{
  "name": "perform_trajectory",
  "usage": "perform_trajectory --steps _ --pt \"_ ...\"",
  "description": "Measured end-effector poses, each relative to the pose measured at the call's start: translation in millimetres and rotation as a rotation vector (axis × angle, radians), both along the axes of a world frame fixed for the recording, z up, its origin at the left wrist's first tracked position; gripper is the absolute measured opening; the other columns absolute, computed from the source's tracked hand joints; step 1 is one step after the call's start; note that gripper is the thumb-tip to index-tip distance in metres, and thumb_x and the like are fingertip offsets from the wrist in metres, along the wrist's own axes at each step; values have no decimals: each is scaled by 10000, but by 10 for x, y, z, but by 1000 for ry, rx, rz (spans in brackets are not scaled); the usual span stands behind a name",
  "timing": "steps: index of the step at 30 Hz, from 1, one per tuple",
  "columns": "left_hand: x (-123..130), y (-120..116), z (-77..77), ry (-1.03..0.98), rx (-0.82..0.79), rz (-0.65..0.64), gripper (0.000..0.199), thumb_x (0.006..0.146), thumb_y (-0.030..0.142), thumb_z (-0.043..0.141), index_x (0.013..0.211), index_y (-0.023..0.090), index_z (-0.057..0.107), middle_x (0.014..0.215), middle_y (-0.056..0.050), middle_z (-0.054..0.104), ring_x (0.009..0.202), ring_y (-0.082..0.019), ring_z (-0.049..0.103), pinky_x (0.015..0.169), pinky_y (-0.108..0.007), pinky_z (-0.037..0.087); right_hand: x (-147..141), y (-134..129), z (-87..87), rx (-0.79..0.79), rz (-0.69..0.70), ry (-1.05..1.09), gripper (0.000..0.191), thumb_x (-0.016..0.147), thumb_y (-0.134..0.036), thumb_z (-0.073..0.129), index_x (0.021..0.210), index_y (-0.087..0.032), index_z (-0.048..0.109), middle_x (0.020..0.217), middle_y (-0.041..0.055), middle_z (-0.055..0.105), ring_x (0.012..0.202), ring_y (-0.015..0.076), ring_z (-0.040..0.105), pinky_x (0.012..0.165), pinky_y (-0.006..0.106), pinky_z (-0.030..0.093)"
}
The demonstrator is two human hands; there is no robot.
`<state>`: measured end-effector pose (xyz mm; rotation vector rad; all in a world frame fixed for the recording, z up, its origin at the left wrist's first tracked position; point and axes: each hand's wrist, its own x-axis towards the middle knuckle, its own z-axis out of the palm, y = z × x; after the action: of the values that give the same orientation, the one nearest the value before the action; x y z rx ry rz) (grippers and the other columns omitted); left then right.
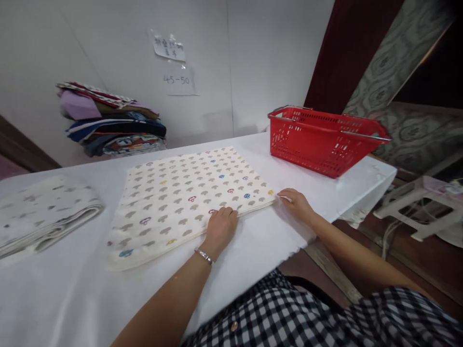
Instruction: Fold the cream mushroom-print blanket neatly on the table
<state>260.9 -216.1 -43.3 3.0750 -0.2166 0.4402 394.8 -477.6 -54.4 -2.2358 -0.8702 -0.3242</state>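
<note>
A cream cloth [191, 180] printed with grey mushrooms and a few coloured ones lies folded flat in layers on the white-covered table. My left hand [221, 226], with a silver bracelet at the wrist, is closed on the middle of its near edge; the fingers are bent over the top layer. At the near right corner, my right hand [296, 205] pinches the cloth's edge between fingertips and thumb. Its palm stays off the cloth.
Another folded white cloth [47, 207] with grey spots lies at the left. Behind are a stack of folded fabrics [115, 123] and a red plastic basket [314, 142] at the back right. A pale plastic stool [415, 202] stands beyond the table's right edge.
</note>
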Motion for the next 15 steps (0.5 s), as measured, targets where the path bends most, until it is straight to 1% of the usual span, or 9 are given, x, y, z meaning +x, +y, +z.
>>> perform_trajectory --steps 1,3,4,6,11,15 --pt "1 -2 7 3 -5 4 160 886 220 459 927 176 607 918 -51 614 861 -209 533 748 -346 389 10 -66 -14 2 -68 93 211 824 -243 490 929 -190 665 936 57 663 864 177 594 775 298 458" --pt "2 -6 15 8 -7 11 163 886 229 462 917 176 613 917 -56 618 862 -214 536 741 -348 392 19 -117 -30 -31 -171 292 220 801 -273 496 899 -182 671 837 35 676 755 160 600 676 260 456" --pt "2 -7 15 10 -6 11 167 886 227 458 914 176 614 916 -57 619 860 -215 537 739 -349 394 23 -109 -32 -65 -198 379 226 796 -288 495 885 -179 672 788 24 675 709 151 595 635 244 446" --pt "4 -3 11 9 -6 11 171 886 220 454 917 175 616 917 -58 622 860 -216 540 744 -352 397 38 -56 -19 -139 -205 493 231 793 -295 486 857 -174 672 704 8 662 635 132 580 579 221 425" --pt "12 14 -6 3 -30 9 170 884 219 458 925 176 618 925 -58 623 871 -217 545 751 -353 409 116 88 69 -254 -151 584 173 751 -237 524 829 -169 662 552 -25 605 493 100 540 502 193 392" --pt "13 12 -1 0 -39 7 158 878 223 468 909 178 616 910 -62 619 870 -217 547 749 -349 412 138 170 120 -328 -157 558 139 719 -240 573 810 -171 652 554 -24 600 493 108 543 506 199 373"
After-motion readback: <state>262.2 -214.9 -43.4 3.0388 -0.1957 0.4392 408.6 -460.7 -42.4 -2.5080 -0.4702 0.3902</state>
